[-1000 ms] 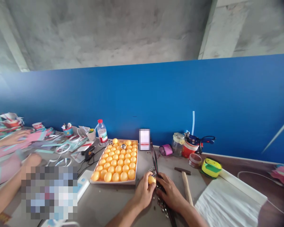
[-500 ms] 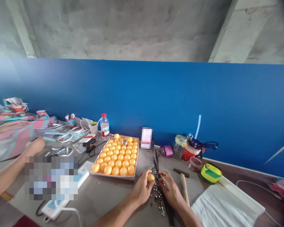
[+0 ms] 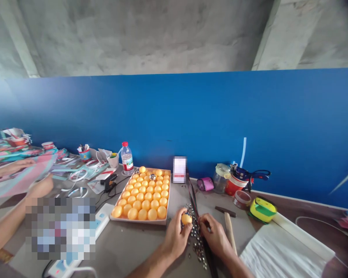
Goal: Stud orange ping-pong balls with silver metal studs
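Here, a person's two bare hands are working over a grey table (image 3: 127,249), in front of a tall, smooth blue partition (image 3: 168,108). The landmark is a shallow, pale-rimmed tray (image 3: 139,221) filled with rows of glossy orange balls; a shiny silver ball (image 3: 152,177) is sitting among them toward the far end.

Just right of the tray, near its front corner, the left hand (image 3: 174,235) is gripping a single round orange ball (image 3: 186,219) between its fingers. Farther right of the tray, the right hand (image 3: 216,236) is holding its fingers close together beside a long, dark, narrow strap (image 3: 209,256); whether they are pinching anything cannot be told. Between the hands, right of the tray, a scatter of small shiny metallic pieces (image 3: 199,249) is lying on the table alongside the strap.

Beyond the right hand from the tray, a hammer with a dark head and pale wooden handle (image 3: 229,231) is lying flat. Behind the tray's far left corner, a clear plastic bottle with a red cap (image 3: 127,159) is standing. Well left of the tray, another person's forearms (image 3: 10,231) are reaching over pink and pale-blue material (image 3: 43,164).
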Demonstrator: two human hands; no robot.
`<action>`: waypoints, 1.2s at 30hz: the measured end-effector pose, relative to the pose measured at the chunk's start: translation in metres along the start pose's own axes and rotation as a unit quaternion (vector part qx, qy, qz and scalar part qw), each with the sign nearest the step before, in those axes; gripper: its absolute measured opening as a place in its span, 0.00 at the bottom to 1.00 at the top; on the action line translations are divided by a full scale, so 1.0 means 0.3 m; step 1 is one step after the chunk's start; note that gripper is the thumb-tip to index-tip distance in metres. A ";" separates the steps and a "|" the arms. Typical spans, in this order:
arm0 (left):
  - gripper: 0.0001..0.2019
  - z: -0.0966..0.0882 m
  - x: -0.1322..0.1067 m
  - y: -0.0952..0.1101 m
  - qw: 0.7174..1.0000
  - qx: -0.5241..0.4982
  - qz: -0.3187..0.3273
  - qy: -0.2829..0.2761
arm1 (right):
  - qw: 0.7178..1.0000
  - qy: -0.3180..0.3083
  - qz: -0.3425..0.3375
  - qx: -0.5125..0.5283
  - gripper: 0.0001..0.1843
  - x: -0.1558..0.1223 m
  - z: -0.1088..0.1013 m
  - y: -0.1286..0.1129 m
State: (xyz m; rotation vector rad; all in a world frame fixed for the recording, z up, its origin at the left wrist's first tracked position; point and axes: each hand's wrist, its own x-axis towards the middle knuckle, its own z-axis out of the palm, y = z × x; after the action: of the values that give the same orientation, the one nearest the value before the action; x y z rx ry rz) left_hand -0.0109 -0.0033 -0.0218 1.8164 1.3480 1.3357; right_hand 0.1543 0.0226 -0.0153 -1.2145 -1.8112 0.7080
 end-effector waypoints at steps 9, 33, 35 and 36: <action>0.18 0.013 -0.004 -0.007 1.000 0.003 0.013 -0.010 | 1.000 -0.022 0.020 0.009 0.10 0.002 -0.004 -0.012; 0.18 0.004 -0.003 0.011 0.999 0.014 0.045 0.000 | 0.999 -0.036 -0.003 -0.029 0.11 0.028 0.001 -0.042; 0.18 0.005 0.000 0.004 0.998 0.010 0.055 0.002 | 0.998 -0.046 -0.017 -0.030 0.11 0.034 -0.005 -0.067; 0.18 0.006 0.001 0.000 0.998 0.007 0.059 0.003 | 0.998 -0.045 -0.021 -0.031 0.11 0.038 -0.010 -0.077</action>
State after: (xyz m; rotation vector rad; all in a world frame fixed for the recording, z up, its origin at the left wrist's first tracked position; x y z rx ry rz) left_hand -0.0092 -0.0027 -0.0222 1.9300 1.2724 1.3962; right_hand 0.1441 0.0245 0.0084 -1.1987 -1.9401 0.6983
